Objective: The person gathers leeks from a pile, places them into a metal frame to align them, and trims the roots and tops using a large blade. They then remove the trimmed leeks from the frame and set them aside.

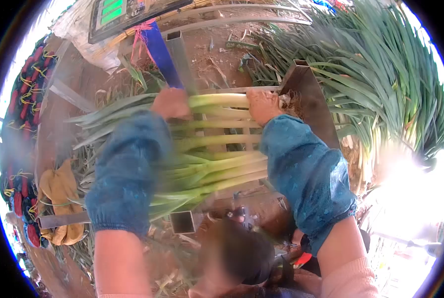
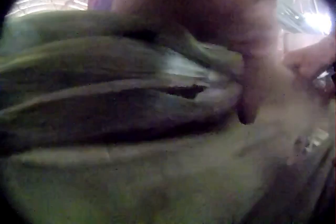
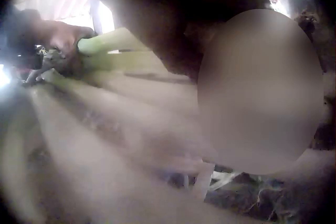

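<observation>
Reddish ground spreads under a metal frame with leeks laid across it. At its far edge, the left hand grasps the farthest leek by its greener part, the right hand by its white end (a leek heap lies beyond the right edge).

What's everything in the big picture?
Long leafy leeks: several, pale green, middle
Bushy leek heap: one, green, right
Rectangular scale: one, black, top left
Flat strip: one, blue, top
Square metal tubes: several, grey, around leeks
Crumpled sack: one, whitish, top left
Soft cloth: some, tan, left
Lumpy bundles: several, red and dark, far left
Dirt ground: one, brown, underneath
Blurred shape: one, dark, bottom
Cloth sleeves: two, teal, centre
Left grip, right grip: two, bare, holding leeks
</observation>
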Available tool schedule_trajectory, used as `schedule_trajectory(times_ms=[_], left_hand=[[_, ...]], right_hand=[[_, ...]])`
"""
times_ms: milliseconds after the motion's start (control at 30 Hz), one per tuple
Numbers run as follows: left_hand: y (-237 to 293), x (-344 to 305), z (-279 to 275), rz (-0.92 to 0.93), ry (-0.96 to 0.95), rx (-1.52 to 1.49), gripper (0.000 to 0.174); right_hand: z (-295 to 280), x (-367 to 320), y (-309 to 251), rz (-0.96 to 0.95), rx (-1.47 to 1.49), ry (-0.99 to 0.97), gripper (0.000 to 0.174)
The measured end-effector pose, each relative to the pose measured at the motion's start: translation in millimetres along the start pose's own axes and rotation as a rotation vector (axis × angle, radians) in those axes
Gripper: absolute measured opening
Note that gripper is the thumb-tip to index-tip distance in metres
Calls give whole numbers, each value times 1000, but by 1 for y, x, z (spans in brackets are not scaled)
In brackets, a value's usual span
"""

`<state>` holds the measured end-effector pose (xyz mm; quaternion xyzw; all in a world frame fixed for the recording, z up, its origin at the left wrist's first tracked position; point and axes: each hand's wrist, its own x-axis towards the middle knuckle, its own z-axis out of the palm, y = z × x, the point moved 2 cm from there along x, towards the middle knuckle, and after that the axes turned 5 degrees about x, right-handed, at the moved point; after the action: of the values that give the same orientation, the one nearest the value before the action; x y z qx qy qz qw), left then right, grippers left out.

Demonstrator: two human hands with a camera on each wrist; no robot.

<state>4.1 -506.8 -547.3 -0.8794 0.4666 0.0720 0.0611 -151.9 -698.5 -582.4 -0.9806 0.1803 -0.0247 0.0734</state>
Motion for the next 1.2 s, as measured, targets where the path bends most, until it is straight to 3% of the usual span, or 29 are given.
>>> schedule_trajectory(times_ms=[100,133,200,267,333,433,467,533,667,733,767,800,867,967,1033,1133,1200], left_hand=[[-6,7,-6,-68,-141,-81,40],[-10,9,-5,-22,-182,-144,38],[-27,16,21,127,-333,-456,36],[-49,31,74,311,-457,-414,37],[-16,24,37,177,-697,-147,55],[-28,34,56,362,-472,-351,71],[-14,23,31,221,-566,-484,74],[-15,21,32,246,-569,-589,80],[-24,18,39,199,-445,-399,92],[-11,8,12,198,-529,-644,94],[-6,2,-5,185,-573,-767,95],[-11,-3,-15,19,-626,-587,94],[0,-22,-38,33,-606,-810,93],[4,-27,-44,-279,-541,-812,65],[-4,-21,-41,-261,-463,-552,45],[-29,6,10,210,-235,287,36],[-38,0,22,311,38,467,36]], right_hand=[[-4,6,-6,69,-28,54,20],[-3,4,-11,51,-186,109,25],[-14,-12,-32,-24,-203,140,36],[-6,-20,-49,-114,-47,157,45],[-22,-29,-66,-99,40,-15,47],[1,-30,-64,-62,133,-78,51],[3,-30,-61,-77,135,-53,48],[8,-23,-49,-69,100,-91,41],[-16,-13,-31,30,159,-235,29],[-11,-13,-17,51,54,-100,24],[-10,-13,0,57,43,-134,21],[-8,-15,17,54,33,-168,20],[-18,-29,16,62,70,-92,21],[-10,-27,12,101,66,-145,26],[-10,-29,11,79,71,-124,25],[-10,-33,2,114,10,-155,25],[-15,-30,-3,131,-18,-236,26]])
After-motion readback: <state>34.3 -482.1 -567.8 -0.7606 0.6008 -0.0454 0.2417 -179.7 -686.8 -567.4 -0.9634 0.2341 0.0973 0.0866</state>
